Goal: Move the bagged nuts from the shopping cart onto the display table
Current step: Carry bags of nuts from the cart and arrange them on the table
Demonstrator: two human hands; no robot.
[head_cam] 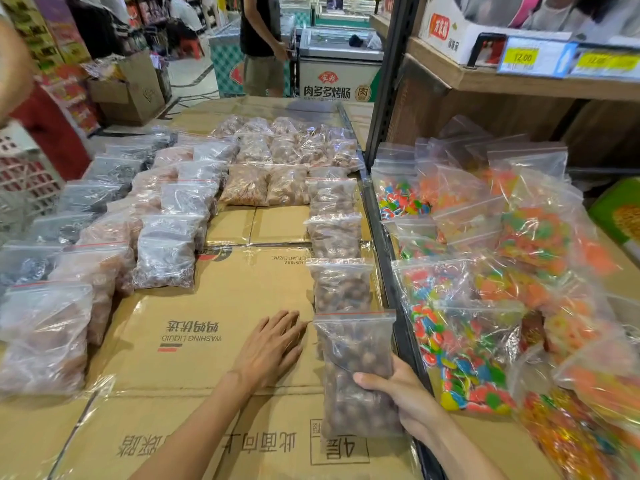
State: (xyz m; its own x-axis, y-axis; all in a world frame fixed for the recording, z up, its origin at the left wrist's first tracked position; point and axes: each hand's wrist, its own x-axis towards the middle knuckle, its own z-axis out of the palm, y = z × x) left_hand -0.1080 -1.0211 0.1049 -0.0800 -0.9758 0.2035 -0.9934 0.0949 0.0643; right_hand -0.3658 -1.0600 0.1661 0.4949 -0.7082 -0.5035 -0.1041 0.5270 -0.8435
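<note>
While the left hand (pixel 273 344) is lying flat and open on the cardboard table (pixel 207 306) at lower centre, the right hand (pixel 398 393) is gripping a bag of nuts (pixel 356 368) beside it.

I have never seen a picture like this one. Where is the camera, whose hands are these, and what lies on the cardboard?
There is no machine here. The one picture comes from a camera worn on a person's head, looking down at that person's own bare hands. The display table is covered with flattened cardboard boxes. Rows of clear zip bags of nuts lie on it, and bags of colourful candy lie to the right. The left hand rests flat and empty on the cardboard. The right hand grips a bag of round brown nuts at the near end of the right row.
</note>
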